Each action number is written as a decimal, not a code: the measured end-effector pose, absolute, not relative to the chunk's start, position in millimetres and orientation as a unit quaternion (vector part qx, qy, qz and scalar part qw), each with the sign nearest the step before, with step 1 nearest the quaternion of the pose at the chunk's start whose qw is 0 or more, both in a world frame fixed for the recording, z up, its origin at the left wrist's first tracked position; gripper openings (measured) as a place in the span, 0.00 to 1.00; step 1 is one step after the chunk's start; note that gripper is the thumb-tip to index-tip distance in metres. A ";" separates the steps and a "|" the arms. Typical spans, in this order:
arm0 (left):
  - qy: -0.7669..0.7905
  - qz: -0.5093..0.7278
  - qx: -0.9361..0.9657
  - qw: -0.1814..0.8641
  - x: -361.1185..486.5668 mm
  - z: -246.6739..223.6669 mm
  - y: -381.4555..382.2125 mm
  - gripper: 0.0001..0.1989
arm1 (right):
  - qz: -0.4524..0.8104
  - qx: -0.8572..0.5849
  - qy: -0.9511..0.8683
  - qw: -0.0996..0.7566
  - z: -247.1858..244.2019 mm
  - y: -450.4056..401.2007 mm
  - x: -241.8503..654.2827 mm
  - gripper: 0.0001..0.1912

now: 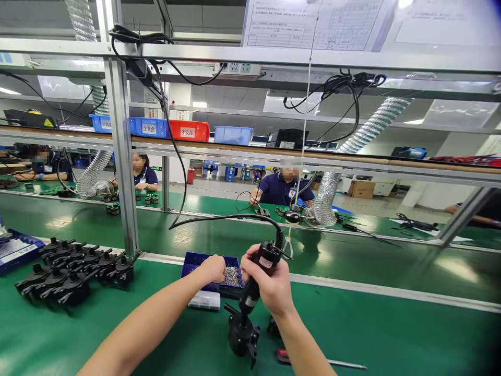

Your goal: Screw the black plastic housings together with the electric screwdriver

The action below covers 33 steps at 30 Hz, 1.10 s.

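Observation:
My right hand [270, 279] is wrapped round a black electric screwdriver [256, 279], tilted with its tip down at a black plastic housing [243, 334] on the green bench. A cable rises from the tool's top end. My left hand [213, 270] reaches into a blue bin [192, 258] of small metal screws [231, 275]. Its fingers are curled and point down, and whatever they pinch is hidden. In front of the bin lies a white cylinder [205, 300]. Part of another black piece [273, 326] shows behind my right wrist.
Rows of black housings [72, 284] stand at the left beside a blue tray [19, 253]. A screwdriver with a red handle [282, 356] lies near my right forearm. A metal post [123, 156] and shelf frame rise ahead. Beyond them, several people sit at a second bench.

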<state>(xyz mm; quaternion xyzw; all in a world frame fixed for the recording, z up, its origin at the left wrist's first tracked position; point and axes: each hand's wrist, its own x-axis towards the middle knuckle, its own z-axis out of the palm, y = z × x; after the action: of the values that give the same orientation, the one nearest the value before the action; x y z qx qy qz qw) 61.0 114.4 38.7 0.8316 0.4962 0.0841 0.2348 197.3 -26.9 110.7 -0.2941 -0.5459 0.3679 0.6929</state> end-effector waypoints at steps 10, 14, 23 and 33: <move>0.527 0.144 0.753 0.367 23.0 35.0 48.6 0.06 | 0.412 -0.311 -0.549 0.657 107.7 -21.0 191.2 0.14; 0.515 0.072 0.716 0.465 18.1 19.1 24.4 0.06 | 0.423 -0.311 -0.535 0.662 106.4 -19.8 190.8 0.15; 0.509 0.077 0.783 0.349 3.5 12.3 16.1 0.06 | 0.430 -0.307 -0.537 0.658 107.4 -23.0 193.8 0.13; 0.514 0.057 0.825 0.228 17.0 -8.9 7.0 0.09 | 0.423 -0.313 -0.541 0.656 103.1 -22.5 194.4 0.13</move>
<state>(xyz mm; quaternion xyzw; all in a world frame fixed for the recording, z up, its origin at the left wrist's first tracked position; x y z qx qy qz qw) 17.0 7.0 -8.9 0.8252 0.5136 0.0571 0.2280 194.4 -22.5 103.1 -0.3129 -0.5413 0.4229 0.6560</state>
